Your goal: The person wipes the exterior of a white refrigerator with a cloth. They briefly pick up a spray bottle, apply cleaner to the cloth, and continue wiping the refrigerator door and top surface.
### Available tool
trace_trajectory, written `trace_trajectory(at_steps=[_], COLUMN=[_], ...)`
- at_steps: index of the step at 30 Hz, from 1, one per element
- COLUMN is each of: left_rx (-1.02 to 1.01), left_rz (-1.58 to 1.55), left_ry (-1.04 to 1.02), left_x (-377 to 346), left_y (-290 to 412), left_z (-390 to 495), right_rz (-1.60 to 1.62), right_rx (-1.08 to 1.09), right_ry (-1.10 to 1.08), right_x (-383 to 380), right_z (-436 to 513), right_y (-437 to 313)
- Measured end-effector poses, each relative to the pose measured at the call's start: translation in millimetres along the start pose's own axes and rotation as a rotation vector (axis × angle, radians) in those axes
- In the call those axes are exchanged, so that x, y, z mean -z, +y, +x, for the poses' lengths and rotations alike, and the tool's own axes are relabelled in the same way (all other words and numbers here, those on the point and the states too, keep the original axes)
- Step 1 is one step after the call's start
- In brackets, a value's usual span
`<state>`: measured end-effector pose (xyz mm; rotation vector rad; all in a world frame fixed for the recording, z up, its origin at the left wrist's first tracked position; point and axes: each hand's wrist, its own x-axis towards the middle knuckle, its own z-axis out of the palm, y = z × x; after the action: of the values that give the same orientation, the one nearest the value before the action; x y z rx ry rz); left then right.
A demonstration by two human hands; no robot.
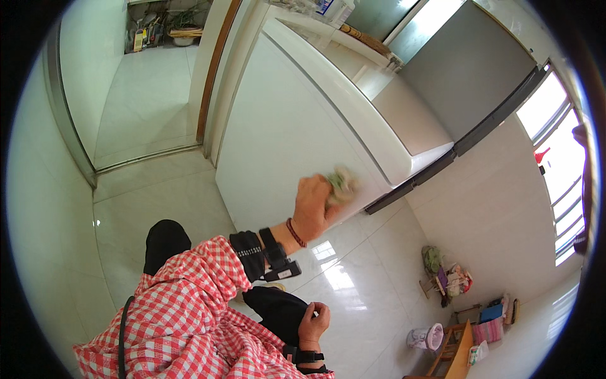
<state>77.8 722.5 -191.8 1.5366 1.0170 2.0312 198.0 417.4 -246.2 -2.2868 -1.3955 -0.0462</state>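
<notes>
My left hand (313,206) grips a crumpled, pale green and beige cloth (343,185), blurred, at the smooth white side panel (284,118) of a large appliance or cabinet, near its lower right corner. Whether the cloth touches the panel cannot be told. My right hand (314,324) rests by my black-trousered knee (279,308), its fingers curled loosely and nothing visible in them. Both forearms wear black straps, and a small black device sits at the left wrist beside a dark red bracelet.
A doorway with a metal sill (147,157) lies at the upper left. Dark edging (412,189) runs along the white unit. At the lower right stand a white bin (426,337), a wooden stool or chair (454,350) and hung bags (447,277). Barred windows (563,189) are at far right.
</notes>
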Motion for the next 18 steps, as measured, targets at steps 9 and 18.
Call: trace_trajectory(at_steps=[9, 18], left_rx=[0.057, 0.233], left_rz=[0.108, 0.173], left_ry=[0.096, 0.203], left_x=[-8, 8], left_y=[-42, -94], left_z=[15, 73], right_rz=[-0.06, -0.075], right_rx=[-0.093, -0.024], right_ry=[0.001, -0.017], right_x=[8, -1], right_z=[-50, -35], right_y=[21, 32])
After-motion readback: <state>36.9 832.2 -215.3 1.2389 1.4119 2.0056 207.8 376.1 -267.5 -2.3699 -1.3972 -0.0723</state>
